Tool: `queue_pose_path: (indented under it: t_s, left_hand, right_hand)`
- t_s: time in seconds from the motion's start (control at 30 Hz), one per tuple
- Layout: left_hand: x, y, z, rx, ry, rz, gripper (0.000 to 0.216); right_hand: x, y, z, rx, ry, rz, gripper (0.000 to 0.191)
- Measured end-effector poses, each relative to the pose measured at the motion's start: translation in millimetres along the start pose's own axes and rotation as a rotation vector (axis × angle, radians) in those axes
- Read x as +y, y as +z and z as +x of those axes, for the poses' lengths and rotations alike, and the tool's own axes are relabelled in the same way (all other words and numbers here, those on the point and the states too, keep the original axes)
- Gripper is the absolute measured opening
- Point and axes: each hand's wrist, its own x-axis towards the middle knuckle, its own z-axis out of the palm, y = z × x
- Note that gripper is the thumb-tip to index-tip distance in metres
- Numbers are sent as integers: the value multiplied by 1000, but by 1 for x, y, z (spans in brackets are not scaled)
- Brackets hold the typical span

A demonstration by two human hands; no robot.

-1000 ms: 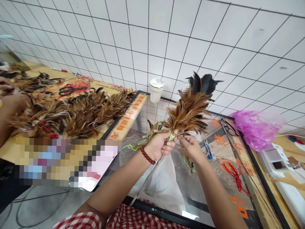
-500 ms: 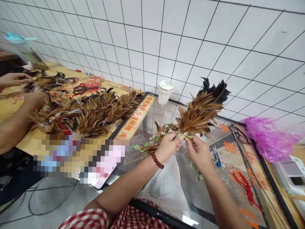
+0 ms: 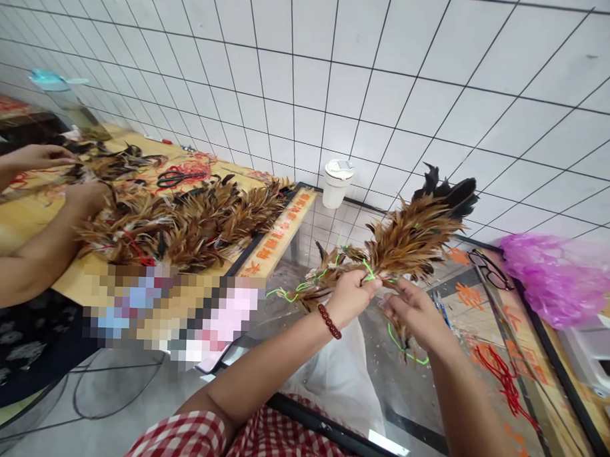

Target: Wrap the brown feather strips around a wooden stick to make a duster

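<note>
My left hand [image 3: 350, 298], with a dark red bead bracelet on the wrist, is closed around the base of a bundle of brown feathers [image 3: 412, 235] with black tips. A green string [image 3: 368, 271] is wrapped at the bundle's base and trails off to the left. My right hand [image 3: 416, 314] sits just right of the left hand, under the bundle, with its fingers loosely spread and touching the feather stems. Both hands are held above a glass-topped table [image 3: 429, 393].
A white lidded cup [image 3: 335, 183] stands by the tiled wall. A pile of brown feathers [image 3: 185, 221] lies on the wooden table at left, where another person's hands [image 3: 86, 197] work. Black-handled scissors [image 3: 179, 177], glasses [image 3: 488, 269], a pink plastic bag [image 3: 558, 277] and red cords [image 3: 504, 382] lie around.
The feather bundle has tilted and moved right and down. My right hand has loosened from a pinch at the green string and dropped slightly below the bundle.
</note>
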Motion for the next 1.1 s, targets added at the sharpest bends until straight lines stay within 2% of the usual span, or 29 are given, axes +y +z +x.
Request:
queue_pose_path:
  t_s: [0.07,0.17,0.33,0.5,0.63,0.7,0.77,0.87,1.0,1.1]
  left_hand:
    - [-2,1,1,10,18,37,20]
    - [0,2,0,-1,32,55,17]
    - [10,5,-6,-36,0,-70,20]
    - [28,3,-16,-177,-172,-266,27]
    - [33,0,-17,-171,-210,-272,30]
    - [33,-2,-15,-139,-202,-284,29]
    - [32,-4,-13,-122,-206,-349,27]
    - [30,-6,-12,-158,-235,-457,22]
    - [26,-4,-12,-236,-228,-520,23]
    - [24,-5,-12,-219,-173,-537,28]
  right_hand:
    - [-5,2,-2,-21,46,131,32]
    - [-6,7,-1,33,76,194,38]
    - [0,8,2,42,92,278,40]
    - [-4,1,-4,19,25,234,35]
    - [-6,-2,-11,-14,-52,112,35]
    - [-3,-2,-12,33,-81,61,35]
    - [1,1,-11,158,-135,98,31]
    - [3,13,-8,281,-228,452,22]
    - [-3,33,-2,148,-174,1072,20]
    - [-6,39,1,64,-116,1246,21]
